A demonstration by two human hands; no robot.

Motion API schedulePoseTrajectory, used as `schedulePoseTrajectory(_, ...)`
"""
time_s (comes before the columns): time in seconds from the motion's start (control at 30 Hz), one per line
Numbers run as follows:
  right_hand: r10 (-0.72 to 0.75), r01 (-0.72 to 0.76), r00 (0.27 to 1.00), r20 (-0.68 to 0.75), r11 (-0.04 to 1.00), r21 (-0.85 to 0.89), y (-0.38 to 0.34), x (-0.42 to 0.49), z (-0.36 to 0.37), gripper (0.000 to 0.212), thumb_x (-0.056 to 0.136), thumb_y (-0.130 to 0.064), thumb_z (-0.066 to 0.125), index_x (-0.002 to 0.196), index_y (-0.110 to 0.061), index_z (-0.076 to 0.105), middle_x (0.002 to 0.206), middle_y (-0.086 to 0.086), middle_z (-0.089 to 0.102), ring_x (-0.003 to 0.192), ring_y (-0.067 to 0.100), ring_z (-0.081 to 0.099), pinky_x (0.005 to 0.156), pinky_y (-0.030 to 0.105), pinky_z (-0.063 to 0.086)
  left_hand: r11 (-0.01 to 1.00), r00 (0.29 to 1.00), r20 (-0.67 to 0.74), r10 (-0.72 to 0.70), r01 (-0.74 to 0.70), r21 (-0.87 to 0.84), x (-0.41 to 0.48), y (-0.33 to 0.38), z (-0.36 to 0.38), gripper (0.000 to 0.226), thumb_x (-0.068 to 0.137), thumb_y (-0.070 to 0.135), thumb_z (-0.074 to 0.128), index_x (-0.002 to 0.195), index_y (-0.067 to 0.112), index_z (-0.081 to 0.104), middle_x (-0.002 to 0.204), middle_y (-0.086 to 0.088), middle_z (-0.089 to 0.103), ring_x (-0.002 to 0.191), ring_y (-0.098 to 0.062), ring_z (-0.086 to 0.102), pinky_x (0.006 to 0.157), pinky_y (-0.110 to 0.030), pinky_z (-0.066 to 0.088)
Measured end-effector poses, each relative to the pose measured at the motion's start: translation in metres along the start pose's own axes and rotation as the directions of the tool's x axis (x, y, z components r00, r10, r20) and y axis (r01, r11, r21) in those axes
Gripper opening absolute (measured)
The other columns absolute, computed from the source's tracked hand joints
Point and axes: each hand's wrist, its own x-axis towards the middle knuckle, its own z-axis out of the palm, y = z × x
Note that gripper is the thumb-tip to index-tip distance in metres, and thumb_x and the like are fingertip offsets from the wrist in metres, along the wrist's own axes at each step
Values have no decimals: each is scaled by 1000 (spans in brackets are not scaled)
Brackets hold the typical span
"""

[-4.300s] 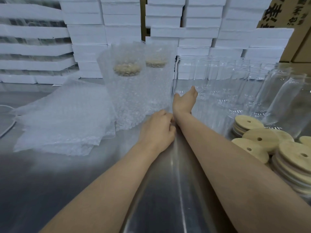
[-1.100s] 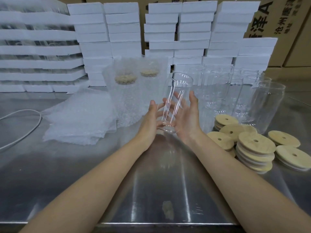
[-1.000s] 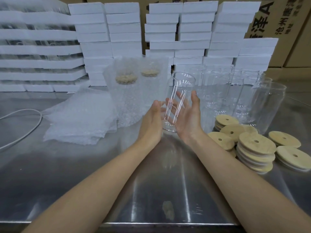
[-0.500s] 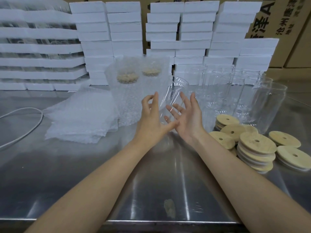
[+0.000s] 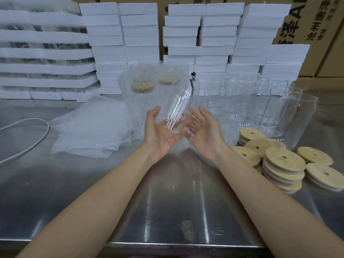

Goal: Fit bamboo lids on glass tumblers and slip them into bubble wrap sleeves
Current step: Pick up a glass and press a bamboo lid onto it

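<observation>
**packer_q:** fingers clamped on anything?

**benchguy:** nope, all spread and loose. left hand (image 5: 162, 132) is palm-up, cradling the base of one tilted glass tumbler (image 5: 176, 107) mid-frame, right hand (image 5: 204, 132) open just beside it. two wrapped tumblers (image 5: 143, 103) behind, upper middle. bamboo lids (image 5: 284, 161) lower right, stacked, can't count.

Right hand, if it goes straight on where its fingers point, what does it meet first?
Likely the clear glass tumbler resting tilted on the left hand: the right hand points at its lower part. Blur hides whether they touch.
</observation>
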Motion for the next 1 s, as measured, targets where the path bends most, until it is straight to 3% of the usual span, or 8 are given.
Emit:
schedulePoseTrajectory(0.1, 30, -25, 997, 73, 997, -69, 0, -3, 5, 48, 85, -51, 56, 122, -20, 61, 113, -3, 70, 97, 12, 67, 81, 28, 51, 983, 983, 44, -180, 181, -40, -3, 2, -4, 66, 70, 45, 64, 114, -2, 55, 115, -20, 63, 87, -36, 70, 77, -34, 57)
schedulePoseTrajectory(0.3, -17, 48, 986, 165, 982, -183, 1, -4, 6, 65, 83, -53, 51, 135, -15, 51, 131, 1, 64, 111, 17, 63, 105, 38, 42, 954, 954, 24, -298, 299, -41, -1, 11, -8, 70, 85, 51, 48, 132, -2, 49, 121, -19, 62, 80, -35, 71, 86, -27, 48)
schedulePoseTrajectory(0.43, -106, 119, 991, 77, 974, -192, 2, -4, 8, 62, 76, -49, 60, 126, -12, 57, 122, 5, 68, 105, 17, 66, 97, 35, 47, 969, 968, -33, -248, 247, -24, 1, 6, -5, 76, 96, 61, 28, 128, -5, 50, 114, -24, 65, 79, -37, 70, 80, -31, 54)
schedulePoseTrajectory(0.57, -243, 230, 970, -12, 934, -275, 6, -2, 4, 47, 75, -36, 78, 112, -16, 59, 116, 5, 67, 111, 19, 66, 85, 27, 51, 986, 976, -178, -129, 145, 85, 6, 4, -7, 73, 96, 64, 26, 116, -3, 48, 103, -26, 69, 81, -35, 71, 66, -32, 60)
schedulePoseTrajectory(0.67, -365, 311, 928, -71, 867, -390, 10, -2, 6, 50, 76, -28, 79, 117, -15, 53, 118, 3, 63, 111, 14, 63, 94, 31, 51, 975, 977, -189, -103, 137, 175, 7, 3, -10, 71, 94, 67, 26, 113, 2, 47, 104, -23, 70, 88, -30, 72, 80, -36, 55)
schedulePoseTrajectory(0.83, -538, 474, 843, 10, 733, -489, 12, -2, 8, 54, 82, -5, 75, 123, -22, 45, 117, 6, 58, 101, 8, 62, 83, 18, 50, 936, 971, -238, 4, 80, 342, 11, 2, -12, 78, 91, 72, 27, 120, 5, 53, 109, -17, 71, 98, -26, 71, 88, -37, 52)
schedulePoseTrajectory(0.93, -608, 539, 790, 79, 629, -561, 13, -4, 7, 65, 79, -9, 78, 130, -27, 41, 122, 4, 56, 109, 9, 60, 85, 23, 51, 900, 975, -221, 36, 64, 431, 10, 1, -13, 86, 89, 75, 22, 125, 4, 55, 118, -13, 68, 107, -22, 67, 95, -38, 51)
schedulePoseTrajectory(1.0, -650, 583, 747, 141, 538, -609, 17, -7, 7, 74, 72, -24, 81, 133, -30, 39, 122, -6, 55, 115, 9, 58, 92, 29, 51, 894, 971, -232, 65, 47, 446, 11, 0, -10, 82, 92, 72, 19, 124, 6, 55, 120, -13, 67, 109, -22, 66, 95, -37, 51)
